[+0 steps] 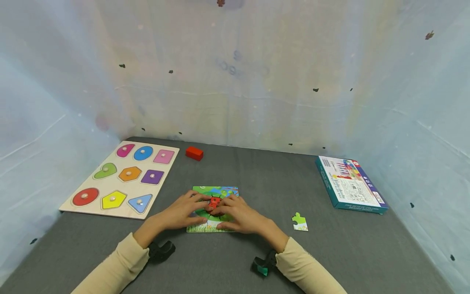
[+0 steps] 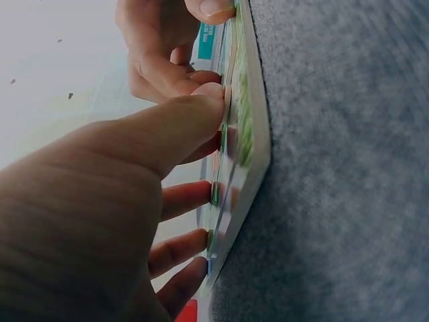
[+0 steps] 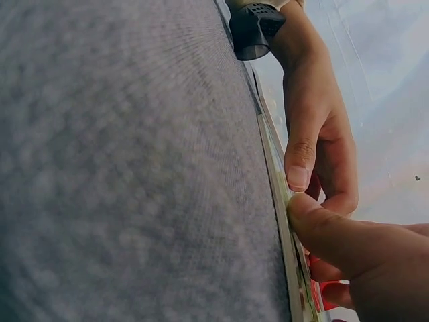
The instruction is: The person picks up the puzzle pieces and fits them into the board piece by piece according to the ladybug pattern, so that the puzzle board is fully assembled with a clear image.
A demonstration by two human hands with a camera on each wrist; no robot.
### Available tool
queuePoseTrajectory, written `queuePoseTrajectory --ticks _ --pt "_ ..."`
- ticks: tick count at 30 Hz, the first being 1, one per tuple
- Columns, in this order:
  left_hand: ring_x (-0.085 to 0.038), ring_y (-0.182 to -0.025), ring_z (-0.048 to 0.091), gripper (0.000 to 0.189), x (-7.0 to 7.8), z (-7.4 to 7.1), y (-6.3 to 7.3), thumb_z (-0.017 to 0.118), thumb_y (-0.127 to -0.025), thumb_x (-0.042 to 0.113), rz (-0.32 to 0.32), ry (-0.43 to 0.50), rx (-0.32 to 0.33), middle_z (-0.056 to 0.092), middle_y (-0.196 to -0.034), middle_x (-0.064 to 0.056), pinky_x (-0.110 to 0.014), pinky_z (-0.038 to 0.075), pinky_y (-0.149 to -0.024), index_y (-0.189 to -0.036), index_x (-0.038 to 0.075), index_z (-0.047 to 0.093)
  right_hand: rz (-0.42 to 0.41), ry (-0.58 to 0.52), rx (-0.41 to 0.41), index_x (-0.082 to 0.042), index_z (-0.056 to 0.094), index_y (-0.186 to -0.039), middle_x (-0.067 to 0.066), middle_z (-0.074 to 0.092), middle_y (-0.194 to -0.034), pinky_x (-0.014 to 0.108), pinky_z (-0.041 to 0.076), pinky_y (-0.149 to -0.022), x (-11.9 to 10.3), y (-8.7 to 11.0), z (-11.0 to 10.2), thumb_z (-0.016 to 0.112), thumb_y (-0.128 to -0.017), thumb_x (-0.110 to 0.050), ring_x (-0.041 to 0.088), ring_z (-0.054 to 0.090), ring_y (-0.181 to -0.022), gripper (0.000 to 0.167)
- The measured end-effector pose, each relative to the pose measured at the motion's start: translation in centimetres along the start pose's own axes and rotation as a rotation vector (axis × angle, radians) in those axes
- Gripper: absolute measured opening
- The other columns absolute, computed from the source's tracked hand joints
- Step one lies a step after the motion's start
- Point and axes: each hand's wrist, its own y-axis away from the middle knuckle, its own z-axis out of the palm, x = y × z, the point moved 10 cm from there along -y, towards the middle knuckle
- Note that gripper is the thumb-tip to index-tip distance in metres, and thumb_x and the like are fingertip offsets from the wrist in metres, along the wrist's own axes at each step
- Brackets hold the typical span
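Observation:
A small jigsaw puzzle (image 1: 212,229) with a red ladybug on green lies on the grey table, most of its picture in place. My left hand (image 1: 182,211) rests on its left half, fingers spread and slightly bent. From the other side my right hand (image 1: 243,215) touches the right half, and the fingertips of both hands nearly meet over the ladybug. In the left wrist view, fingertips press the face of the puzzle (image 2: 247,137), and its thick edge lies on the cloth. Both thumbs are close together near the lower edge in the right wrist view. The hands hide part of the picture.
A loose green and white jigsaw piece (image 1: 300,223) lies right of the puzzle. A wooden shape board (image 1: 110,181) with knobbed pieces is at left, a red block (image 1: 194,153) behind, and a teal puzzle box (image 1: 352,185) at right. Pale sheeting (image 1: 235,102) surrounds the table.

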Motion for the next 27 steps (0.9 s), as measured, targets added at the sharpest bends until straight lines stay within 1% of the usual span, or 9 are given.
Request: queuePoseTrajectory --ticks 6,8,12,15,19,22,25,27 --pt "-0.026 -0.119 0.038 0.028 0.48 -0.16 0.09 0.059 -0.090 0.040 0.037 -0.020 0.031 0.048 -0.134 -0.004 -0.056 0.037 -0.089 -0.114 0.024 0.059 -0.013 -0.008 0.010 -0.021 0.064 -0.120 -0.007 0.056 -0.110 0.028 0.034 -0.081 0.09 0.11 0.09 0.065 -0.085 -0.040 0.010 0.043 -0.101 0.039" --pt "-0.027 -0.119 0.038 0.028 0.62 -0.15 0.12 0.057 -0.091 0.038 0.047 -0.037 0.030 0.048 -0.135 -0.005 -0.055 0.037 -0.089 -0.115 0.023 0.058 -0.013 -0.028 0.008 -0.021 0.064 -0.119 -0.007 0.056 -0.108 0.027 0.033 -0.082 0.10 0.11 0.23 0.066 -0.085 -0.040 0.009 0.042 -0.099 0.039" --pt "-0.027 -0.120 0.039 0.027 0.80 -0.14 0.09 0.055 -0.094 0.035 0.048 -0.087 0.015 0.047 -0.135 -0.005 -0.054 0.038 -0.088 -0.116 0.021 0.057 -0.032 -0.051 -0.002 -0.022 0.065 -0.117 -0.007 0.056 -0.102 0.026 0.032 -0.082 -0.34 0.16 0.48 0.064 -0.085 -0.043 0.008 0.041 -0.094 0.038" --pt "-0.028 -0.120 0.039 0.029 0.79 -0.15 0.02 0.055 -0.094 0.033 0.042 -0.121 0.009 0.047 -0.135 -0.006 -0.053 0.039 -0.087 -0.118 0.018 0.056 -0.043 -0.050 0.006 -0.022 0.065 -0.119 -0.007 0.056 -0.102 0.025 0.031 -0.080 -0.74 0.28 0.41 0.062 -0.087 -0.043 0.008 0.041 -0.093 0.038" --pt "-0.028 -0.121 0.038 0.033 0.75 -0.16 -0.06 0.056 -0.093 0.035 0.035 -0.118 0.013 0.047 -0.135 -0.006 -0.053 0.038 -0.088 -0.121 0.016 0.055 -0.032 -0.048 0.029 -0.022 0.064 -0.119 -0.007 0.056 -0.106 0.026 0.031 -0.079 -0.75 0.42 0.24 0.063 -0.087 -0.040 0.008 0.041 -0.095 0.037" --pt "-0.028 -0.121 0.037 0.034 0.70 -0.04 -0.06 0.056 -0.093 0.035 0.035 -0.098 0.015 0.047 -0.135 -0.006 -0.054 0.037 -0.089 -0.120 0.016 0.056 -0.024 -0.068 0.035 -0.021 0.065 -0.117 -0.006 0.056 -0.108 0.028 0.033 -0.084 -0.65 0.45 0.30 0.065 -0.087 -0.038 0.008 0.041 -0.098 0.035" --pt "-0.028 -0.120 0.038 0.030 0.67 0.06 -0.03 0.056 -0.093 0.032 0.044 -0.103 0.020 0.047 -0.135 -0.006 -0.054 0.038 -0.087 -0.119 0.016 0.056 -0.028 -0.070 0.054 -0.020 0.066 -0.114 -0.006 0.056 -0.108 0.031 0.033 -0.086 -0.67 0.41 0.14 0.066 -0.085 -0.036 0.009 0.041 -0.100 0.033" --pt "-0.028 -0.119 0.038 0.025 0.68 -0.01 -0.07 0.055 -0.094 0.027 0.054 -0.116 0.032 0.048 -0.134 -0.006 -0.053 0.039 -0.085 -0.117 0.017 0.057 -0.033 -0.054 0.092 -0.019 0.067 -0.111 -0.006 0.057 -0.106 0.031 0.034 -0.085 -0.67 0.43 -0.23 0.068 -0.082 -0.035 0.009 0.043 -0.098 0.032"
